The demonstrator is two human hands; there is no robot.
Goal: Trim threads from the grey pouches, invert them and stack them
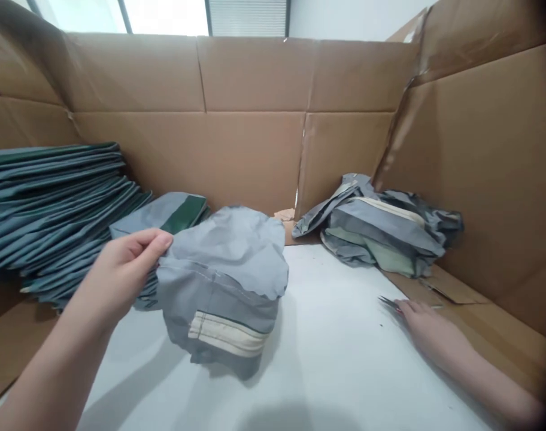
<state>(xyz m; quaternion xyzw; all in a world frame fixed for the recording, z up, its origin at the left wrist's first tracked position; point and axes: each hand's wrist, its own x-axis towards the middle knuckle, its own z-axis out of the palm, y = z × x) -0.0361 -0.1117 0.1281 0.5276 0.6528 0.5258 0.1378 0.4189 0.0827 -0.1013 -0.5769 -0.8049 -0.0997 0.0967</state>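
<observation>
Head view: the left hand point(123, 272) reaches up from the lower left, its fingers point(163, 242) pinched narrow, thumb against forefinger, on the upper left edge of a grey cloth piece point(241, 251). That piece spreads to the right of the pinch and droops below it, its upper part puffed and rounded. A row of pale stitching crosses it, and a cream strip point(230, 335) runs along its lower part, below and right of the left fingers. Whether its bottom edge touches the table point(336, 359) cannot be told.

Well to the right of the left fingers, the right hand point(434, 335) lies low by the table's right edge, its fingers closed around a small pointed metal tool point(387, 301). Two slim tips stick out to the left of those fingers; the rest is hidden in the grip.

Just behind the left fingers sits a folded grey piece point(151, 212) with a dark green panel. Left of them rises a tall stack of folded blue-grey cloth point(52, 209). Beyond the right fingers lies a crumpled heap of grey cloth point(381, 227), showing a cream band and a pale green patch.

Farther off, cardboard walls point(255, 155) stand behind both hands, and above them is a bright window point(165, 17).
</observation>
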